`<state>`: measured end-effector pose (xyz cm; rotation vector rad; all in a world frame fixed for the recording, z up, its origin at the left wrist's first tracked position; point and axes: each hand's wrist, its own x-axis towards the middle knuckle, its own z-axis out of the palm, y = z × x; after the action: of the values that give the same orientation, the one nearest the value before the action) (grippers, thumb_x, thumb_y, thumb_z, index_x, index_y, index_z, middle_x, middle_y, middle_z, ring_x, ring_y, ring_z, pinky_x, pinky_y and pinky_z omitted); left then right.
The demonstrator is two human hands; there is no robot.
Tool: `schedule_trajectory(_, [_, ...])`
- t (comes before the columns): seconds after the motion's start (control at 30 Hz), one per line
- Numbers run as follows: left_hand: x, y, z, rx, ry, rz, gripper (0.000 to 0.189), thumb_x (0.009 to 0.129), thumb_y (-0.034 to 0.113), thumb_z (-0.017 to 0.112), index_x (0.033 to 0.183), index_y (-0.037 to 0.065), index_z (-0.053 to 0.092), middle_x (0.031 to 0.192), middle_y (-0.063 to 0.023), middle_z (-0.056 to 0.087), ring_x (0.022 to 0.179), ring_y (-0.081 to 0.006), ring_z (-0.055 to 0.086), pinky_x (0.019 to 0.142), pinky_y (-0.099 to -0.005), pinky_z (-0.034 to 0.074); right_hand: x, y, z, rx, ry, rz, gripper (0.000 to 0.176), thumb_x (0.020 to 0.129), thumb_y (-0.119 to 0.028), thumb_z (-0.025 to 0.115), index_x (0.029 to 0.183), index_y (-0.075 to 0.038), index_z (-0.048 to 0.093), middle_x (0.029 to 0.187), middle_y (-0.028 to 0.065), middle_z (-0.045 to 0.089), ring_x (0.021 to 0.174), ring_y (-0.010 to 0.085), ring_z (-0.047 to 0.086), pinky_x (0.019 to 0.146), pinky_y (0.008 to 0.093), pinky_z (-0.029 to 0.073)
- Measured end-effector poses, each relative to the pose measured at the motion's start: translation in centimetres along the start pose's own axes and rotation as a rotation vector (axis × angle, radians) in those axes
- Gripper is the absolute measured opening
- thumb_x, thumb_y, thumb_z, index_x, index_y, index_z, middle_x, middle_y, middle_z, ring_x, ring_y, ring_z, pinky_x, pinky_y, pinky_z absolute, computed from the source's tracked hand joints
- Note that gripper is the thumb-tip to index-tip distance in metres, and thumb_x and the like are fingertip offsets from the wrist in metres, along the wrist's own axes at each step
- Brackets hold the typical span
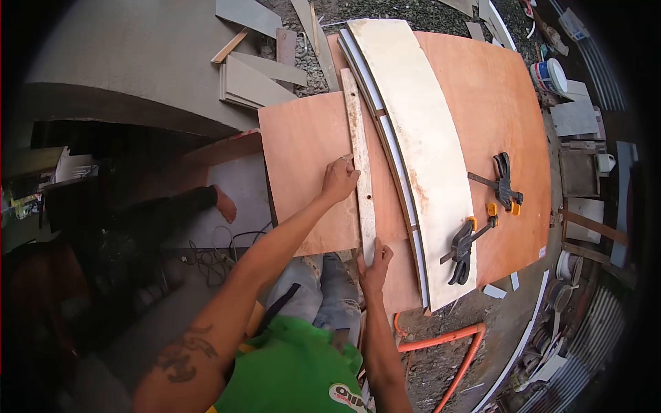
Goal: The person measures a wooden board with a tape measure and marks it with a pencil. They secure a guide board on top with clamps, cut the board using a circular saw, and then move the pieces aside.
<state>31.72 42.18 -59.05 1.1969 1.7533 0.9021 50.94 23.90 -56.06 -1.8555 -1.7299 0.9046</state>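
Note:
A long narrow wooden strip (355, 127), whitish and worn with a few dark holes, lies along the right part of a plywood piece (303, 151). My left hand (340, 181) is closed at the strip's left edge, about midway along it. At the strip's near end, my right hand (374, 267) grips it with the fingers bent around the edge. Right of the strip sits a pale board (420, 124) on top of white-edged pieces. Beneath everything spreads a larger reddish plywood sheet (502, 117).
One black bar clamp (463, 251) rests on the pale board, and another bar clamp (505, 182) lies on the plywood sheet. Offcut boards (255, 82) are stacked at the upper left. An orange pipe (447, 341) runs below the sheet. A person's bare foot (225, 204) shows at left.

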Motion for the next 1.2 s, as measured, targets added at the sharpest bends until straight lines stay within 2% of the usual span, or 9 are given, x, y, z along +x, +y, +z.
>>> schedule_trajectory(0.13, [-0.4,0.7,0.9,0.069,0.047,-0.066,0.039,0.08,0.016,0.065,0.113,-0.005,0.061,0.085,-0.0164,0.066,0.084,-0.0357,0.063,0.079,-0.0437,0.051,0.8,0.9,-0.1,-0.011,-0.03,0.099,0.07,0.077,-0.01,0.073,0.14,-0.006,0.044,0.116,0.0199,0.052,0.109,0.0355,0.051,0.093,0.0419,0.044])
schedule_trajectory(0.2, [-0.4,0.3,1.4,0.125,0.217,0.122,0.037,0.079,0.011,0.067,0.109,-0.011,0.062,0.072,-0.0126,0.063,0.065,-0.0228,0.062,0.067,-0.0343,0.051,0.9,1.3,-0.3,-0.001,-0.026,0.006,0.069,0.077,-0.01,0.073,0.14,-0.007,0.045,0.115,0.019,0.053,0.107,0.0353,0.052,0.093,0.0419,0.044])
schedule_trajectory(0.3, [-0.8,-0.4,1.7,0.111,0.2,0.118,0.038,0.08,0.011,0.067,0.11,-0.011,0.062,0.079,-0.0134,0.063,0.065,-0.0235,0.062,0.066,-0.0349,0.051,0.9,1.7,-0.5,-0.004,-0.001,-0.087,0.067,0.077,-0.008,0.073,0.139,-0.005,0.046,0.115,0.0181,0.054,0.107,0.0347,0.053,0.093,0.0408,0.044])
schedule_trajectory(0.43, [-0.8,-1.1,1.5,0.171,0.222,0.259,0.039,0.082,0.011,0.067,0.115,-0.01,0.06,0.085,-0.0127,0.061,0.064,-0.0225,0.061,0.065,-0.0341,0.051,1.2,1.7,-0.6,0.093,-0.013,-0.072,0.064,0.076,-0.005,0.073,0.136,-0.004,0.049,0.114,0.0174,0.055,0.105,0.0326,0.055,0.093,0.0385,0.045])
schedule_trajectory(0.57, [-0.8,-1.2,1.2,0.11,0.175,0.231,0.039,0.083,0.011,0.066,0.117,-0.008,0.06,0.084,-0.012,0.06,0.065,-0.0217,0.062,0.065,-0.0335,0.051,1.2,1.9,-0.4,0.134,-0.013,-0.053,0.064,0.074,-0.003,0.072,0.134,-0.001,0.052,0.112,0.0173,0.056,0.104,0.0313,0.055,0.093,0.0373,0.044])
schedule_trajectory(0.77, [-0.9,-1.5,1.4,0.069,0.189,0.184,0.039,0.082,0.01,0.066,0.117,-0.006,0.061,0.086,-0.0119,0.059,0.066,-0.0223,0.062,0.066,-0.0337,0.051,1.4,2.3,0.0,0.163,-0.008,-0.035,0.065,0.072,-0.004,0.073,0.133,0.0,0.053,0.11,0.0164,0.056,0.103,0.0298,0.055,0.091,0.0368,0.045])
schedule_trajectory(0.83, [-0.8,-1.9,1.7,0.095,0.219,0.249,0.039,0.081,0.009,0.065,0.116,-0.007,0.061,0.086,-0.0118,0.059,0.067,-0.0222,0.062,0.067,-0.0338,0.051,1.3,2.5,0.0,0.144,-0.007,-0.037,0.064,0.071,-0.004,0.074,0.132,0.001,0.054,0.11,0.0158,0.056,0.103,0.0289,0.055,0.091,0.0363,0.045])
schedule_trajectory(0.97, [-0.9,-1.5,1.4,0.075,0.21,0.214,0.04,0.082,0.009,0.064,0.118,-0.008,0.06,0.087,-0.0135,0.059,0.068,-0.0234,0.062,0.067,-0.0349,0.051,1.5,2.9,0.2,0.139,0.002,-0.04,0.064,0.072,-0.001,0.073,0.133,0.001,0.054,0.107,0.0121,0.055,0.099,0.0225,0.055,0.09,0.0316,0.044])
schedule_trajectory(1.2, [-1.0,-1.1,1.3,0.131,0.21,0.241,0.044,0.081,0.007,0.064,0.121,-0.011,0.057,0.093,-0.0197,0.059,0.083,-0.0333,0.062,0.078,-0.0392,0.05,1.5,2.8,0.0,0.138,-0.016,-0.011,0.064,0.073,-0.005,0.075,0.133,-0.002,0.055,0.108,0.014,0.055,0.097,0.0255,0.056,0.088,0.0334,0.046])
